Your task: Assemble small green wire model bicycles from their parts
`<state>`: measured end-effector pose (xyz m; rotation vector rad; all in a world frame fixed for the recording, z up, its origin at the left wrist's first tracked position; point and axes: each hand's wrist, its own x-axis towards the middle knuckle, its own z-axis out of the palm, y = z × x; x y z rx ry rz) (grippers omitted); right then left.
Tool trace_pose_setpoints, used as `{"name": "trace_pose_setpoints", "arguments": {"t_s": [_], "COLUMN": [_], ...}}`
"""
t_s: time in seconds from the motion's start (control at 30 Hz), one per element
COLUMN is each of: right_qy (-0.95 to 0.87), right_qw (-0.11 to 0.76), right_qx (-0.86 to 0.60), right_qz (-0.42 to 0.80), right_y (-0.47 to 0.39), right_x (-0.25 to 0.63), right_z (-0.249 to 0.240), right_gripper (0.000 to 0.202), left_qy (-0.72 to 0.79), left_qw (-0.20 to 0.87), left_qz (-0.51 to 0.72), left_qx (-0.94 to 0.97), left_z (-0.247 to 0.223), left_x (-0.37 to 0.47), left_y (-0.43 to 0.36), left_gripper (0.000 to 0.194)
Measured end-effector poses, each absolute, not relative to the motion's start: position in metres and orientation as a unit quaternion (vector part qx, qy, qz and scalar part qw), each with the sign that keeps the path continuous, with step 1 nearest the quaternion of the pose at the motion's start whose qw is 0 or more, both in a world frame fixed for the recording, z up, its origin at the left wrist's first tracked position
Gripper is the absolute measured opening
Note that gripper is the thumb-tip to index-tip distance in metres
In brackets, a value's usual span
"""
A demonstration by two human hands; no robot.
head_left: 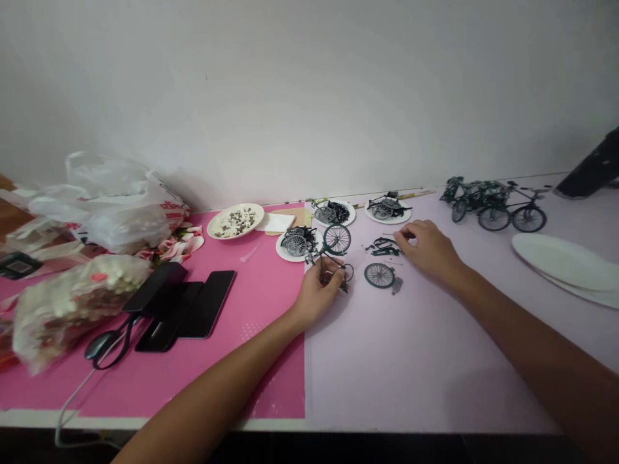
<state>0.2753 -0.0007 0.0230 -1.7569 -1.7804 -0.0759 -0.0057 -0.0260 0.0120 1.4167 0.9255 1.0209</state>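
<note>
My left hand (320, 291) is closed on a partly built model bicycle (337, 240), with one spoked wheel at its top and a small ring near the fingertips. My right hand (425, 248) pinches at the edge of a group of small dark green parts (385, 245); what its fingertips hold is too small to name. Below those parts lies a loose spoked wheel (380, 275), with a small grey piece (396, 285) beside it. Dark wheels and parts fill three small white plates, the nearest one (280, 252) just behind my left hand.
Several assembled model bicycles (493, 209) stand at the back right, near stacked white oval plates (565, 258). Left are a bowl of small pieces (236, 222), black phones (213, 303), plastic bags (116, 206) and a cable. A dark cylindrical object (590, 166) is at the far right.
</note>
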Motion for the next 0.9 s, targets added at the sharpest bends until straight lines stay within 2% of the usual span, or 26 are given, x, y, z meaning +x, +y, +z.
{"name": "trace_pose_setpoints", "arguments": {"t_s": [0.27,0.53,0.77,0.9], "right_qy": [-0.649,-0.675,-0.729,-0.766], "right_qw": [0.238,0.169,0.207,0.200], "right_qx": [-0.716,-0.712,-0.648,-0.610], "right_qz": [-0.098,-0.100,-0.072,-0.031], "right_y": [0.007,0.012,0.011,0.011], "right_x": [0.294,0.302,0.291,0.287], "right_z": [0.012,-0.005,0.000,-0.005], "right_gripper": [0.030,0.030,0.035,0.042], "left_qy": [0.391,0.395,0.390,0.390], "left_qw": [0.544,0.540,0.545,0.544], "left_qz": [0.444,0.443,0.440,0.440], "left_qx": [0.595,0.598,0.598,0.598], "left_z": [0.011,0.011,0.012,0.012], "left_x": [-0.007,-0.006,-0.007,-0.007], "left_y": [-0.025,-0.025,-0.026,-0.026], "left_gripper": [0.028,0.027,0.031,0.029]}}
